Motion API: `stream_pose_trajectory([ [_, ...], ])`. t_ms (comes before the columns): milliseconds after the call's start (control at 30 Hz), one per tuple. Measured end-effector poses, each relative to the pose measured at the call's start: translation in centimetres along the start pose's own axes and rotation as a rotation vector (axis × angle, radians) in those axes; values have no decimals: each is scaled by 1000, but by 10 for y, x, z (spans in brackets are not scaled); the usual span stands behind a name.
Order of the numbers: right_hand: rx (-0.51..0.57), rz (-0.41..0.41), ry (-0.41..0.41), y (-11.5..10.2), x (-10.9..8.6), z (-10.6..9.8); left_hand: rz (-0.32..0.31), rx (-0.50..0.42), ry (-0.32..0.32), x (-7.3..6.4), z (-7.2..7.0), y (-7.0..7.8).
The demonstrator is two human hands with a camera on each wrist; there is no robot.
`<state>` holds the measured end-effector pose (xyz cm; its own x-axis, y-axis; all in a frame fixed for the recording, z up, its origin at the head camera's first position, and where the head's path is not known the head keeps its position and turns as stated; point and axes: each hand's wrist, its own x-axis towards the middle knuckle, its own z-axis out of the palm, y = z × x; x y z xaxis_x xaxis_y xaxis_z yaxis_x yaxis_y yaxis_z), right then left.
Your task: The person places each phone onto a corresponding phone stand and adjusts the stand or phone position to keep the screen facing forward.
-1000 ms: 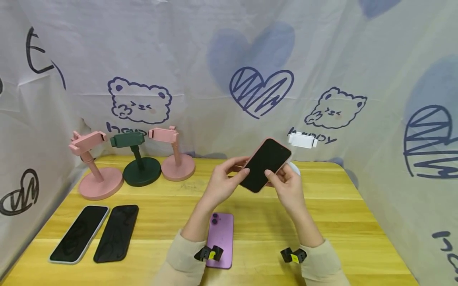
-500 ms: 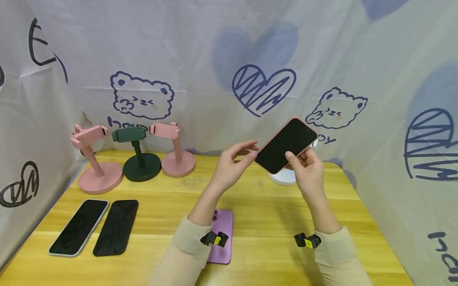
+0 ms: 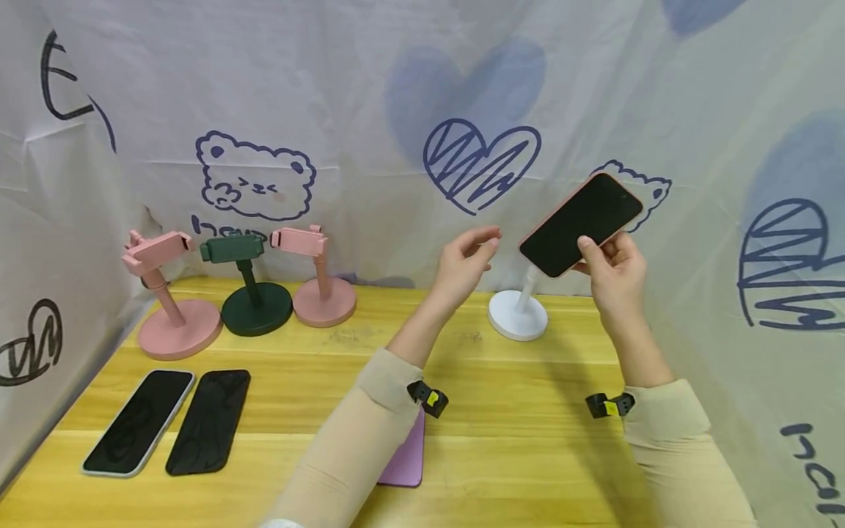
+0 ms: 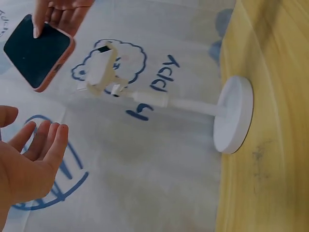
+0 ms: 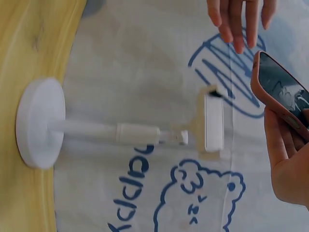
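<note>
My right hand [image 3: 617,275] grips a phone in a pink case [image 3: 581,225] by its lower right edge, thumb on the dark screen. The phone is raised and tilted, in front of the white phone stand's holder in the head view. That white phone stand [image 3: 518,315] stands upright on the table; its clamp [image 5: 214,122] shows in the right wrist view. My left hand [image 3: 464,265] hovers to the left of the phone, holding nothing, its fingers loosely bent and apart from the case [image 4: 53,75].
On the left stand a pink stand [image 3: 180,330], a green stand [image 3: 257,310] and another pink stand [image 3: 325,302]. A white-edged phone [image 3: 140,423] and a black phone [image 3: 209,423] lie before them. A purple phone [image 3: 408,455] lies partly under my left sleeve.
My left hand has let go of the phone and moved right and up. My right hand has carried the phone up and to the right, uncovering the white stand's base.
</note>
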<state>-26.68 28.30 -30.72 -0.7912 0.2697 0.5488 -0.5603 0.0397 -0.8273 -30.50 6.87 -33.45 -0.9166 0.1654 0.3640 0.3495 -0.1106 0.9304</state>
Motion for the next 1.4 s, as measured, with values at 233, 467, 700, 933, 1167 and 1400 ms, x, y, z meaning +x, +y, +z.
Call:
stream_pose_trajectory([
  [233, 20, 47, 5, -3, 28, -12, -73, 68, 7, 22, 23, -7],
  [467, -31, 143, -11, 1, 49, -20, -112, 195, -57, 36, 37, -11],
  [700, -80, 200, -76, 11, 58, -22, -156, 217, -84, 40, 46, -12],
  [933, -14, 237, -172, 21, 60, -27, -150, 266, -70, 41, 53, -12],
  [1167, 73, 275, -261, 32, 62, -31, -156, 271, -40, 41, 56, -14],
  [1400, 135, 240, -301, 42, 63, -36, -129, 275, -24, 40, 57, -18],
])
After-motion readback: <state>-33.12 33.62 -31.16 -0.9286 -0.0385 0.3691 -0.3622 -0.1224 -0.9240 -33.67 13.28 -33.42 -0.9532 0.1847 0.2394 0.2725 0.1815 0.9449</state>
